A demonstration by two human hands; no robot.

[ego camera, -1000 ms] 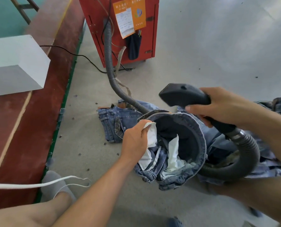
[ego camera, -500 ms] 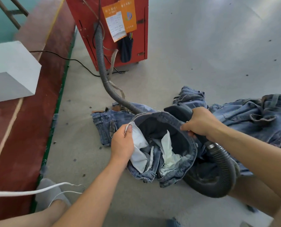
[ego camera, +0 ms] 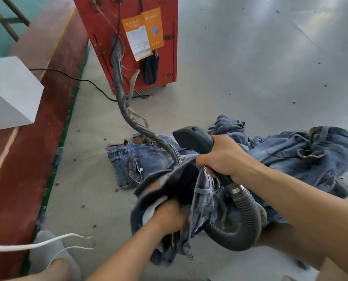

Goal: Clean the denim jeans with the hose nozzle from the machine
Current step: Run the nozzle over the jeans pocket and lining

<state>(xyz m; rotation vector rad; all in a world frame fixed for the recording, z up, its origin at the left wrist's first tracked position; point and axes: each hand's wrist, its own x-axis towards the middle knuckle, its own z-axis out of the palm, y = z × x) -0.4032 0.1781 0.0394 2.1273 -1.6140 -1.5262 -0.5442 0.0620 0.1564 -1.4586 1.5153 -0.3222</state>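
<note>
On the floor by the red machine (ego camera: 128, 43), jeans (ego camera: 201, 201) bunched in lap area; left hand (ego camera: 169, 217) grips waistband and white lining, blurred, exact finger lay can't tell. Right hand (ego camera: 224, 159) curled round hose nozzle (ego camera: 193, 137), also pinching denim. Step: opening garment for nozzle, I judge; next needs mouth aimed inside. Nozzle mouth hidden, other jeans (ego camera: 303, 153) cut off

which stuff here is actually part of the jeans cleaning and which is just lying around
In use: black plastic hose nozzle gripped by right hand; blue denim jeans held by left hand; grey ribbed hose; red metal machine.

Lying about: white block; white cord; black cable.
</note>
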